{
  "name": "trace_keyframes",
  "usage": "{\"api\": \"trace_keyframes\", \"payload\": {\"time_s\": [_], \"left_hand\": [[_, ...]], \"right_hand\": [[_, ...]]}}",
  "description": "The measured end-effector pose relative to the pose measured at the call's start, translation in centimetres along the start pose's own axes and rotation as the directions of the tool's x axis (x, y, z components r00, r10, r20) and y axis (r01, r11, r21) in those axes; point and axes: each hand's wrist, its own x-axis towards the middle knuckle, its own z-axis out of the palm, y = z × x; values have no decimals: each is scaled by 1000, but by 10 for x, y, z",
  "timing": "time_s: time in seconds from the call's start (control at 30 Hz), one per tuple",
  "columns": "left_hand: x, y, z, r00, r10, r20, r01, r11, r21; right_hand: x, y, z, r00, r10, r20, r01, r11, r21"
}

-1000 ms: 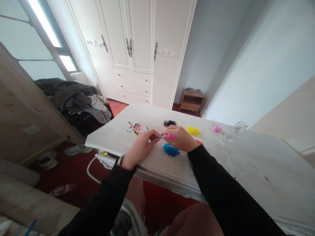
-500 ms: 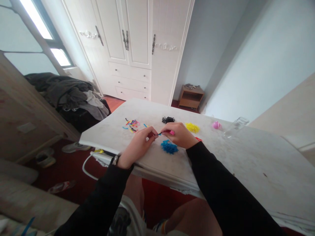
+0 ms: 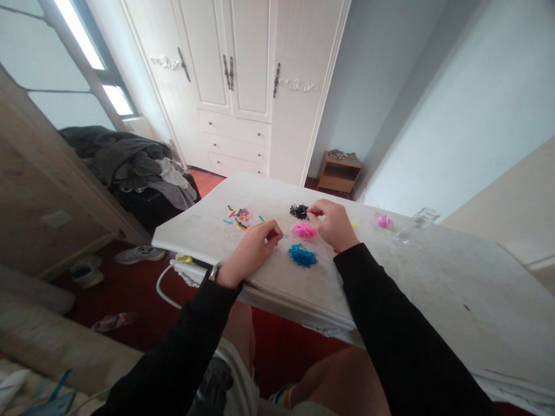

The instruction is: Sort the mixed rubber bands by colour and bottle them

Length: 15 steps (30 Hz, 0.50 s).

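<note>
Over the desk (image 3: 264, 199), I see the person's left hand (image 3: 251, 251) pinching a small band (image 3: 285, 236), which pokes out past the fingertips just left of the pink pile (image 3: 304, 231). The right hand (image 3: 332, 224) has its fingers drawn together at the right edge of the black pile (image 3: 298, 211), though I can't tell whether they grip anything. Nearer the person sits the blue pile (image 3: 303, 255), with mixed coloured strips (image 3: 239, 216) lying farther left.

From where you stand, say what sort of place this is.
Likely a home bedroom: a white wardrobe stands beyond the table, a heap of cloth lies near the window, and shoes rest on the floor.
</note>
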Motion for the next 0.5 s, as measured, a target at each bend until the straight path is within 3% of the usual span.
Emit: {"api": "trace_keyframes", "payload": {"time_s": [0.1,0.33,0.5], "left_hand": [[0,0,0,1000,9,2,-9,1000,6],[1,3,-1,1000,13,7,-14,999,33],[0,2,-1,1000,5,10,-6,999,45]], "right_hand": [[7,11,4,994,99,-50,-101,994,-42],[12,25,16,976,208,57,-201,974,-105],[4,14,6,993,110,49,-111,994,21]]}}
